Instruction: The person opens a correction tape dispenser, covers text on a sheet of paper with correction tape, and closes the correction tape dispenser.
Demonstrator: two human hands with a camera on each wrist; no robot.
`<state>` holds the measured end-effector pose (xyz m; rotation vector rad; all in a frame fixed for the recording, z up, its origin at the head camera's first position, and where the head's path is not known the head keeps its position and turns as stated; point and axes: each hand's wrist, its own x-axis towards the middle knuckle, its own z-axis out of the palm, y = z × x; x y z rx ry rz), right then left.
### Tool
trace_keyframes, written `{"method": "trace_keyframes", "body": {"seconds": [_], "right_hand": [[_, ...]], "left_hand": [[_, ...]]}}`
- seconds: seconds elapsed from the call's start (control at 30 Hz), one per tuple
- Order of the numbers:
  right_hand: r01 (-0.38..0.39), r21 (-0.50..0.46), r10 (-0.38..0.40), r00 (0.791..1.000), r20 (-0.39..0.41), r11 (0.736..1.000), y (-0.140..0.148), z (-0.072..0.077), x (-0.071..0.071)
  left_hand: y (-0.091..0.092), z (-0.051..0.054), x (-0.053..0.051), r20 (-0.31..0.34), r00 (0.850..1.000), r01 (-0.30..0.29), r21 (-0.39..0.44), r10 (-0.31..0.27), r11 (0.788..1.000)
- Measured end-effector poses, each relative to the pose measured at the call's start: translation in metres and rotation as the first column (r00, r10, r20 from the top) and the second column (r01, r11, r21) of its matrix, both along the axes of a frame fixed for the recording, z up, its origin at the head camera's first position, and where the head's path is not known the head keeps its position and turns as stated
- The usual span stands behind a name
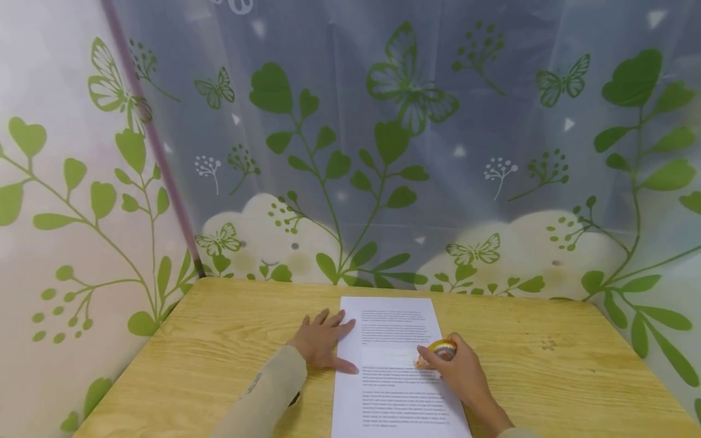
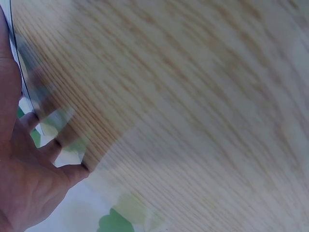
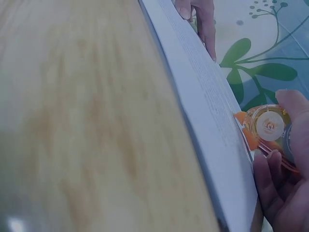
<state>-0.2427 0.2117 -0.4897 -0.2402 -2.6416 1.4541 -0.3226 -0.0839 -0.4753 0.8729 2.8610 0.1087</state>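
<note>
Nearest the head camera lay the left sleeve [image 1: 268, 389], running from the lower edge of the view up to the left hand [image 1: 323, 344]. I noted that hand wide, fingers spread, holding no object; its thumb and index finger rested on the left margin of the paper [image 1: 391, 389], with the remaining fingers to the left of it.

On the opposite side, I read the right hand [image 1: 465, 368] as narrow, gripping the dispenser [image 1: 442, 351] between thumb and fingers. My right wrist view showed the dispenser as round and partly clear, with an orange tip [image 3: 248, 137] at the paper. Its position was over the right half of the sheet, at the right end of a blank band between two printed blocks.

Both hands worked above the wood-grain tabletop [image 1: 219, 328], which carried the paper. Behind it, I saw a curtain [image 1: 493, 128] printed with green leaves and butterflies.
</note>
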Motion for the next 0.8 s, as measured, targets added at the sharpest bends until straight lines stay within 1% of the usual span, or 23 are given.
{"method": "trace_keyframes", "body": {"seconds": [0.1,0.23,0.33,0.47,0.8], "right_hand": [[-0.015,0.04,0.015,1.0,0.001,0.999,-0.0018,0.0031,-0.0002],[-0.036,0.095,0.038,0.999,-0.018,0.995,-0.0042,0.0077,-0.0007],[-0.026,0.106,0.029,0.999,-0.034,0.994,-0.0036,0.0085,-0.0006],[-0.003,0.072,0.006,1.0,-0.029,0.997,0.0,0.0066,0.0001],[-0.007,-0.026,0.008,1.0,0.02,1.0,0.0015,0.0068,0.0019]], "left_hand": [[-0.0006,0.0009,-0.0002,-0.006,1.0,0.002,-0.007,-0.002,1.0],[-0.0009,0.0054,0.0012,0.0,1.0,0.0,0.002,0.0,1.0],[-0.0006,0.0081,0.003,0.013,1.0,-0.002,0.009,0.002,1.0],[-0.0004,0.0082,0.0037,0.019,1.0,0.003,0.009,-0.003,1.0],[0.0001,0.007,0.0032,0.018,1.0,0.009,0.018,-0.01,1.0]]}}
